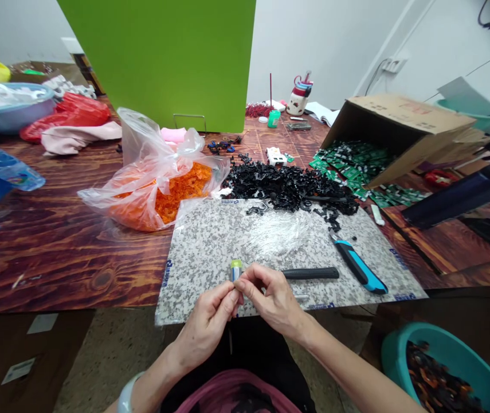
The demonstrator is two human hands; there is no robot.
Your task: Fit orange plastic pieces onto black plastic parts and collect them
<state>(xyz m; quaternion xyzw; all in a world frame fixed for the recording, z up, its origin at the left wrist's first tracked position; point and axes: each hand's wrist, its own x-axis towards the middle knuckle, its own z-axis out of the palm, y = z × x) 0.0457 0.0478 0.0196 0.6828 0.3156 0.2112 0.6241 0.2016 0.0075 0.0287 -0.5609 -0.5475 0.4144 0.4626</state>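
My left hand [211, 314] and my right hand [273, 298] meet fingertip to fingertip over the front of a speckled grey board [202, 241]. Both are closed in a pinch around something too small to make out. Just beyond the fingers lies a hammer, its yellow-tipped head [236, 269] partly hidden by them and its black handle [311, 273] pointing right. A heap of thin, shiny clear or silvery strands [277, 232] rests on the board past the hammer. To the right is a blue-and-black handled cutter [360, 267].
Black plastic parts [287, 183] are piled at the board's far edge. A clear bag of orange parts [159, 189] stands left. A tipped cardboard box [399, 129] spills green circuit boards [356, 163] on the right. A teal tub [438, 338] of parts sits low at right.
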